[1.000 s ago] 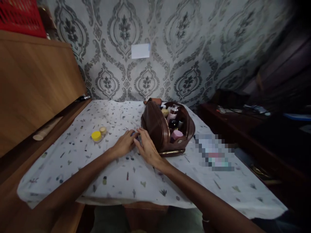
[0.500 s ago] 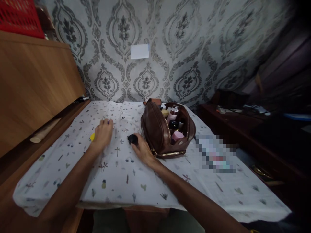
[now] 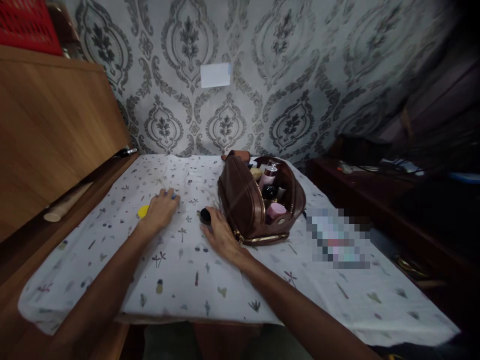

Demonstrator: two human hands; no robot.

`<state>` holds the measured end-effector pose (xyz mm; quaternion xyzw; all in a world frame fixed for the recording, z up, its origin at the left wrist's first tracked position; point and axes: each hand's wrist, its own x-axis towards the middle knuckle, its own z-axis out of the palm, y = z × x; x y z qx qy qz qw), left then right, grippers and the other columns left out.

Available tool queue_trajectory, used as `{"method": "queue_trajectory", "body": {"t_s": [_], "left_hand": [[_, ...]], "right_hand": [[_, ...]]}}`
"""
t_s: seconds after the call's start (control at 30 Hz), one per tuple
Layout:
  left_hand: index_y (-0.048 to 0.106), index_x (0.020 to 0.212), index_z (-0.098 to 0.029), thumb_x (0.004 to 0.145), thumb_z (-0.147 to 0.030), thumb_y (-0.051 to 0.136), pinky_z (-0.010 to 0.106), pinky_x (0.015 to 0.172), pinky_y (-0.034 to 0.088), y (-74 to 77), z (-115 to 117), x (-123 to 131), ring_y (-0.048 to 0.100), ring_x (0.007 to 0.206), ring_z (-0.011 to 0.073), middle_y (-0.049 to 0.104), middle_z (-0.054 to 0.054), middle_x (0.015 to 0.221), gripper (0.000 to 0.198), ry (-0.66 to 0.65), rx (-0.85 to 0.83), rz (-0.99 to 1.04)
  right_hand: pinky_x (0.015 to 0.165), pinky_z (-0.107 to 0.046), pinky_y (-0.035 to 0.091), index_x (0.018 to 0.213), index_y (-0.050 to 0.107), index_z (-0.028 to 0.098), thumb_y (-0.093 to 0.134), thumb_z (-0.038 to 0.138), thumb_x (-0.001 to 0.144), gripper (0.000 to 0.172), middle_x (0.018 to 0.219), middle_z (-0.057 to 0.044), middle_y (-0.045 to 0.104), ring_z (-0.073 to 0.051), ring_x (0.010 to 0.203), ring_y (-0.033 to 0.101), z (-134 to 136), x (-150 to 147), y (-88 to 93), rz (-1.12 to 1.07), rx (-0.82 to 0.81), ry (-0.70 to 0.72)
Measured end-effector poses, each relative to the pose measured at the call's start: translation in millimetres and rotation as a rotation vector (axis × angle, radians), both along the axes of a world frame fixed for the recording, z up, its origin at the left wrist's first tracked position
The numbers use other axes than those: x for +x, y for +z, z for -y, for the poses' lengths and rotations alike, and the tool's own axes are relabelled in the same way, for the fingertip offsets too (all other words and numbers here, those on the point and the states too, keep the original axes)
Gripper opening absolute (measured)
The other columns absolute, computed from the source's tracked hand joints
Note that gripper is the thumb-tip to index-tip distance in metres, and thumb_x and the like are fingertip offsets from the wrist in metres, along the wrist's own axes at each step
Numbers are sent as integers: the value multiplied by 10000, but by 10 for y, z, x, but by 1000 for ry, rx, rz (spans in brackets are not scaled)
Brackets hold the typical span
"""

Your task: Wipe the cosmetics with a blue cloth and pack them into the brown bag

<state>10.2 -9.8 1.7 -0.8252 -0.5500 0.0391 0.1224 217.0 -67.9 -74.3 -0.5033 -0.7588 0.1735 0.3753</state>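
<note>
My left hand rests low over the patterned cloth with its fingers curled. A bit of something blue shows at its fingertips, mostly covered by the hand. On the cloth beside that hand lies a yellow rounded thing, partly behind the thumb side. My right hand is closed around a small container with a round black top, standing on the cloth. Right behind this hand is an unzipped brown toiletry bag, holding a pink-lidded jar, a clear-capped bottle and other cosmetics.
The white printed cloth covers the table. A blurred-out flat item lies right of the bag. A wooden cabinet borders the left, with a red basket on top. The papered wall closes off the back.
My left hand has shifted slightly right, uncovering more of the yellow thing and the blue bit. The right hand stays around the black-topped container. The view has shifted slightly.
</note>
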Motion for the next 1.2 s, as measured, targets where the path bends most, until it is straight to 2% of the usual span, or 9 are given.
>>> {"method": "queue_trajectory", "body": {"t_s": [0.13, 0.4, 0.57, 0.67, 0.73, 0.83, 1.0, 1.1, 1.2], "left_hand": [[608, 1244, -197, 973, -101, 318, 436, 841, 536, -70, -23, 191, 459, 1222, 339, 521, 153, 1307, 408, -132, -27, -13], [598, 1284, -185, 990, -138, 308, 461, 848, 530, -121, -256, 245, 449, 1219, 356, 491, 182, 1339, 416, -121, -23, 33], [608, 1258, -199, 984, -131, 301, 470, 879, 527, -108, -188, 229, 431, 1230, 338, 499, 170, 1336, 417, -96, -21, 83], [566, 1316, -233, 958, -94, 315, 457, 898, 526, -70, -88, 216, 419, 1252, 316, 487, 149, 1364, 458, -68, -2, 125], [525, 1370, -254, 952, -95, 327, 457, 920, 521, -51, -33, 194, 433, 1257, 304, 486, 134, 1377, 489, -71, 11, 232], [537, 1365, -236, 977, -184, 375, 425, 990, 496, -73, -12, 144, 522, 1198, 264, 550, 110, 1285, 424, -152, -16, 513], [606, 1273, -185, 936, -310, 499, 362, 990, 492, -221, -77, 65, 616, 1097, 227, 637, 83, 1158, 375, -256, -109, 840], [646, 1192, -193, 905, -384, 556, 368, 972, 490, -286, -85, 51, 626, 1081, 237, 671, 79, 1154, 356, -203, -117, 926], [667, 1099, -196, 887, -440, 579, 364, 949, 478, -286, -45, 74, 635, 1038, 240, 700, 73, 1111, 335, -180, -106, 992]], "right_hand": [[1140, -481, 416, 1408, 441, 161, 527, 172, 894, 521, 1337, -155, 578, -274, 1283, 520, 1, -3, 15, 9, 6, -2], [1172, -547, 351, 1457, 402, 67, 529, 217, 930, 562, 1461, -267, 440, -353, 1398, 416, -50, -127, 62, 210, -21, -119], [1157, -579, 355, 1470, 388, 116, 486, 199, 945, 540, 1481, -251, 426, -357, 1413, 403, -79, -138, 23, 201, -24, -149], [1155, -604, 341, 1482, 361, 107, 501, 217, 944, 567, 1503, -271, 400, -374, 1423, 391, -111, -150, -36, 192, -22, -160], [1169, -620, 309, 1493, 339, 94, 523, 233, 938, 601, 1519, -282, 381, -387, 1449, 357, -148, -164, -64, 187, -20, -158], [1179, -638, 280, 1514, 299, 79, 549, 255, 930, 659, 1541, -296, 353, -399, 1479, 308, -204, -176, -67, 173, -40, -154], [1194, -603, 294, 1548, 243, 58, 591, 303, 913, 764, 1587, -313, 270, -387, 1504, 273, -211, -130, -20, 98, -105, -137], [1213, -540, 307, 1527, 322, 107, 620, 310, 897, 726, 1614, -253, 256, -341, 1527, 248, -175, -79, -4, 14, -53, -101], [1213, -549, 296, 1421, 491, 154, 640, 314, 895, 570, 1586, -211, 350, -321, 1526, 253, -145, -49, 15, 21, 79, -71]]}}
